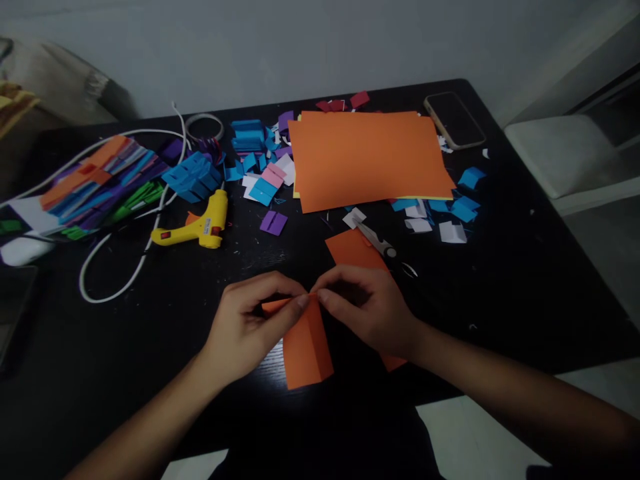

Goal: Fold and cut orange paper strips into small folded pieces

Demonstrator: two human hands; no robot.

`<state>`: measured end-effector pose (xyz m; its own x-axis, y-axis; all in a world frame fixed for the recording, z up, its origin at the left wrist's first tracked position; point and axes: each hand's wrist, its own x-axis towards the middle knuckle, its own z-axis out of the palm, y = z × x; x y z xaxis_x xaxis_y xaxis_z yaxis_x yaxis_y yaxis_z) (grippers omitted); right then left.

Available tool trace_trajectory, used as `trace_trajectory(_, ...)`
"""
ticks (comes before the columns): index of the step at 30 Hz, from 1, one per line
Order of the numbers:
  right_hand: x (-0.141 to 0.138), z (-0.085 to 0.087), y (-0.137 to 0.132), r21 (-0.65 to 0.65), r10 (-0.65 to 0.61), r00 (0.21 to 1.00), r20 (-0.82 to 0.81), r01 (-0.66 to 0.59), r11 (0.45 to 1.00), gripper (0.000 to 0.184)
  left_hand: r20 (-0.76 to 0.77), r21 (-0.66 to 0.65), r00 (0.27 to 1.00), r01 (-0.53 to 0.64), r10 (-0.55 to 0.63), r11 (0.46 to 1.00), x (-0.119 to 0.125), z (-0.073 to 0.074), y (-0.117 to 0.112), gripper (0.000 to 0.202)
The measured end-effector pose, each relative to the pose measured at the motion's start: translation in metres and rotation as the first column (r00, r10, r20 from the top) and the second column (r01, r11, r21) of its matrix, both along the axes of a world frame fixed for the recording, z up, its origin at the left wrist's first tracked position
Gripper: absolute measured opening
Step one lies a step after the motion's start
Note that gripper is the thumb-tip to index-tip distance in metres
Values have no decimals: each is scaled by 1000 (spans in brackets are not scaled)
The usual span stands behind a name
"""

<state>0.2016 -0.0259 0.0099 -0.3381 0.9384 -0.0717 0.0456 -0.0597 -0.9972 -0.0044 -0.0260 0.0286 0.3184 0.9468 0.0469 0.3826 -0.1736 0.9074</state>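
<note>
The left hand (253, 325) and right hand (373, 305) pinch the far edge of a creased orange paper (301, 353) in their fingers (283, 283), close beside each other over the near part of the counter (500, 293), where uneven pulling could tear or skew it.

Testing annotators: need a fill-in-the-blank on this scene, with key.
The left hand and right hand hold a folded paper piece coloured ____.
The yellow plastic glue gun lies to the ____ of the large orange paper sheet.
The dark-screened rectangular phone lies near the far ____ corner of the black table.

Missing: orange; left; right.
</note>
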Motion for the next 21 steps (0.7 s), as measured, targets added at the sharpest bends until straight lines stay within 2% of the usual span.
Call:
trace_trajectory(11, 0, -1, 0, -35, 26, 1000, -7, -26, 999, 8, -11, 27, 999, 38, -38, 999, -1, -1, 0, 12)
trace_trajectory(18, 0, -2, 0, -67, 32, 999, 3, -31, 997, 8, 2, -103, 999, 51, -51, 993, -4, 0, 1, 18)
trace_trajectory(21, 0, -1, 0, -75, 26, 1000, 3, -25, 997, 8, 12, -120, 999, 48, -47, 992, -4, 1, 2, 18)
